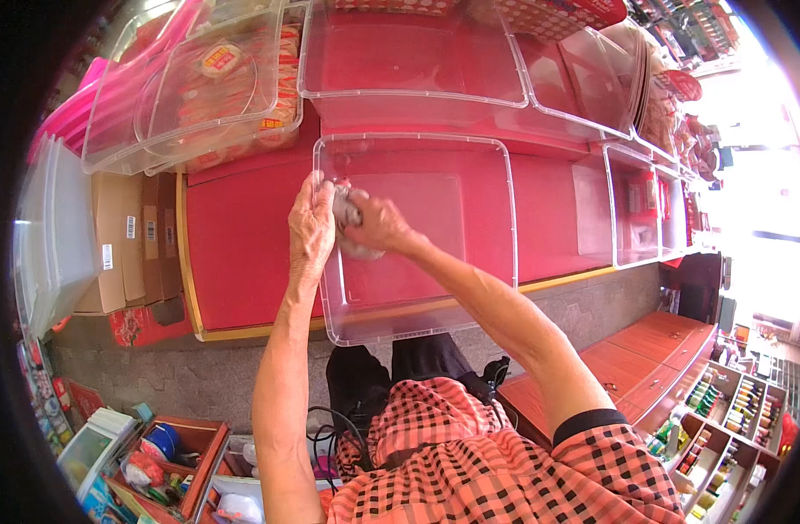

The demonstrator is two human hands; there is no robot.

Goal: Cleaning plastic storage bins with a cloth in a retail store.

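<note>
A clear plastic bin (433, 295) stands before me on the red shelf, its near edge reaching past the yellow trim towards my body. My left hand (311, 223) grips the bin's left rim, thumb on the inner side. Inside that wall, my right hand (380, 223) presses a greyish cloth (347, 213) against the plastic. The cloth is bunched up and partly hidden under my fingers, and the right hand is blurred.
Behind stands another clear bin (413, 95). Further left, a clear bin (210, 98) holds packaged goods beside cardboard boxes (121, 242). At right are a clear container (636, 229) and a reddish wooden cabinet (642, 360). An open drawer (171, 465) holds small items at lower left.
</note>
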